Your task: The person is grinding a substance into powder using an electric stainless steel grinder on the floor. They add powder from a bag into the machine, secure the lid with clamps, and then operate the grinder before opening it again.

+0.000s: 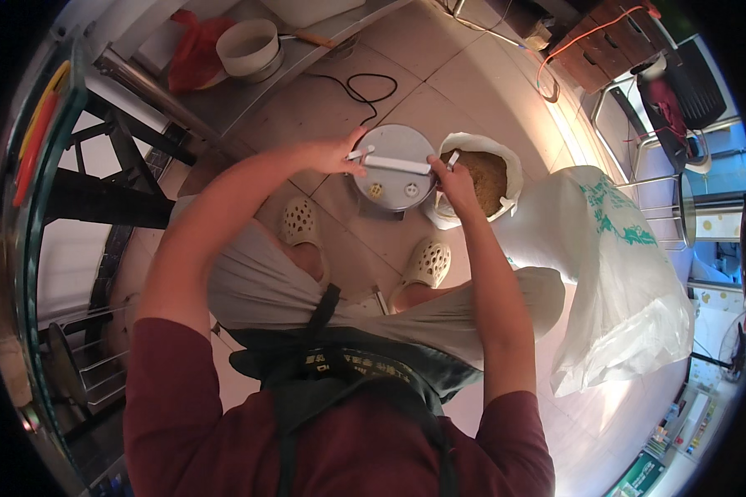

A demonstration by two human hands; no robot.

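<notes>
Between my feet and a low shelf stands a round metal machine, its lid [404, 140] on and a straight bar handle [398, 164] across the top. Two small round fittings sit on the lid's near part, one yellowish and one pale. My left hand [342, 155] grips the metal latch [362, 152] at the lid's left edge. At the right edge, my right hand [454, 183] has its fingers around the other latch [453, 160], its thumb by the handle's end. Right beside the machine, an open white sack [515, 168] holds brown granular powder [482, 180].
A large white plastic bag [628, 279] with green print lies right of my knee. A black cable [373, 84] loops on the tiled floor behind the machine. The low shelf [273, 90] holds a pale round pot [248, 46] and a red plastic bag [196, 53]. Left stands a black-framed table [112, 205].
</notes>
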